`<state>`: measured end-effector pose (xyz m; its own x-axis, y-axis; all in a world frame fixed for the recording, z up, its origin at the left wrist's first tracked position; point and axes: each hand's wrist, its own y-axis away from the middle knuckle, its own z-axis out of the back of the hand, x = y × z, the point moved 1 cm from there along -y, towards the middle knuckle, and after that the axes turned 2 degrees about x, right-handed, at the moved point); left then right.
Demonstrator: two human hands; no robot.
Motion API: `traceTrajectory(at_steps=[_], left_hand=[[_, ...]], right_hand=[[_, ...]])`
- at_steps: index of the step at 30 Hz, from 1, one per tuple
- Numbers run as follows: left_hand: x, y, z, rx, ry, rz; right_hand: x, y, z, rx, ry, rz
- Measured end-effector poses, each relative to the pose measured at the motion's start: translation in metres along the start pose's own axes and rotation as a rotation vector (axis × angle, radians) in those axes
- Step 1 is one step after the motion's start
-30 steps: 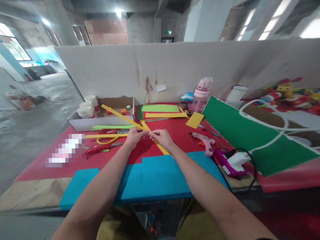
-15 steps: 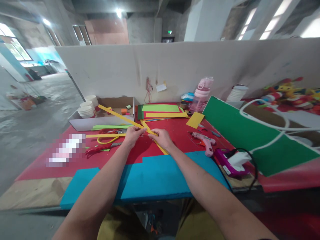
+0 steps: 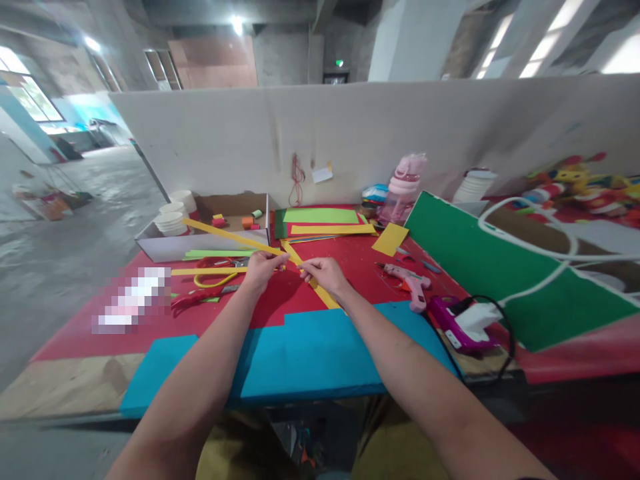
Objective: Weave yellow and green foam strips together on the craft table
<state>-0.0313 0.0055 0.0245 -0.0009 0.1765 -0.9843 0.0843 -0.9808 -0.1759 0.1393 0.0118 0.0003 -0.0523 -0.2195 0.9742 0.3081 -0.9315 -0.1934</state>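
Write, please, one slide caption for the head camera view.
Left hand holding a yellow strip, right hand beside it, pink glue gun on the red table.

Yellow strip [image 3: 230, 236], red tabletop [image 3: 357, 277], blue sheet [image 3: 315, 353], pink glue gun [image 3: 412, 280].

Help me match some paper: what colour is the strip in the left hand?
The strip is yellow, seen best in the head view.

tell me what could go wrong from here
The left hand pinches a yellow strip near one end, so its long free part might bend or swing; in this view it crosses the box and could snag there. The glue gun lies to the right of the right hand, pointing roughly toward it; if hot, which I cannot tell, a slip sideways might burn.
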Motion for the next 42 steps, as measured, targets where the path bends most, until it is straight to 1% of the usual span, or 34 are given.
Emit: traceTrajectory(at_steps=[4, 6, 8, 10, 13, 16, 19, 21, 24, 26, 27, 29, 32, 34, 36, 37, 40, 41, 42], left_hand=[[-0.001, -0.007, 0.015, -0.047, 0.043, -0.015], [-0.002, -0.01, 0.023, -0.081, 0.097, -0.011], [-0.003, -0.01, 0.025, -0.064, 0.14, 0.019], [-0.004, -0.007, 0.019, 0.024, 0.127, 0.066], [-0.003, 0.002, 0.001, 0.164, 0.066, 0.108], [0.001, 0.008, -0.013, 0.233, 0.035, 0.106], [0.004, 0.01, -0.016, 0.26, 0.039, 0.096], [0.005, 0.008, -0.013, 0.233, 0.056, 0.103], [0.004, 0.004, -0.004, 0.15, 0.124, 0.129], [0.002, 0.0, 0.003, 0.093, 0.189, 0.145], [0.001, -0.001, 0.006, 0.066, 0.221, 0.155], [-0.003, -0.003, 0.01, 0.016, 0.275, 0.173], [-0.008, -0.003, 0.012, -0.015, 0.319, 0.161], [-0.01, -0.003, 0.014, -0.018, 0.322, 0.138], [-0.012, -0.004, 0.019, -0.02, 0.33, 0.119], [-0.013, -0.005, 0.021, -0.031, 0.342, 0.123], [-0.013, -0.007, 0.024, -0.108, 0.445, 0.155], [-0.012, -0.006, 0.022, -0.136, 0.493, 0.171], [-0.011, -0.005, 0.018, -0.156, 0.538, 0.19]], right_hand=[[0.001, -0.001, 0.008, -0.001, -0.02, -0.028], [0.003, -0.002, 0.016, -0.051, -0.023, -0.037], [0.005, -0.002, 0.022, -0.102, -0.031, -0.026], [0.007, -0.001, 0.022, -0.091, -0.035, -0.008], [0.01, 0.002, 0.011, 0.048, 0.021, -0.01], [0.009, 0.005, -0.001, 0.158, 0.086, -0.012], [0.006, 0.006, -0.004, 0.175, 0.113, -0.002], [0.006, 0.006, -0.002, 0.195, 0.14, -0.001], [0.009, 0.007, 0.002, 0.237, 0.175, -0.005], [0.012, 0.006, 0.007, 0.234, 0.178, -0.006], [0.013, 0.006, 0.009, 0.212, 0.178, -0.004], [0.015, 0.004, 0.015, 0.127, 0.171, 0.013], [0.016, 0.001, 0.022, -0.006, 0.132, 0.073], [0.017, -0.001, 0.025, -0.012, 0.091, 0.11], [0.019, -0.002, 0.028, -0.023, 0.045, 0.116], [0.02, -0.002, 0.031, -0.07, 0.009, 0.117], [0.022, 0.002, 0.036, -0.348, -0.159, 0.134], [0.022, 0.004, 0.035, -0.409, -0.206, 0.132], [0.021, 0.005, 0.031, -0.429, -0.238, 0.121]])
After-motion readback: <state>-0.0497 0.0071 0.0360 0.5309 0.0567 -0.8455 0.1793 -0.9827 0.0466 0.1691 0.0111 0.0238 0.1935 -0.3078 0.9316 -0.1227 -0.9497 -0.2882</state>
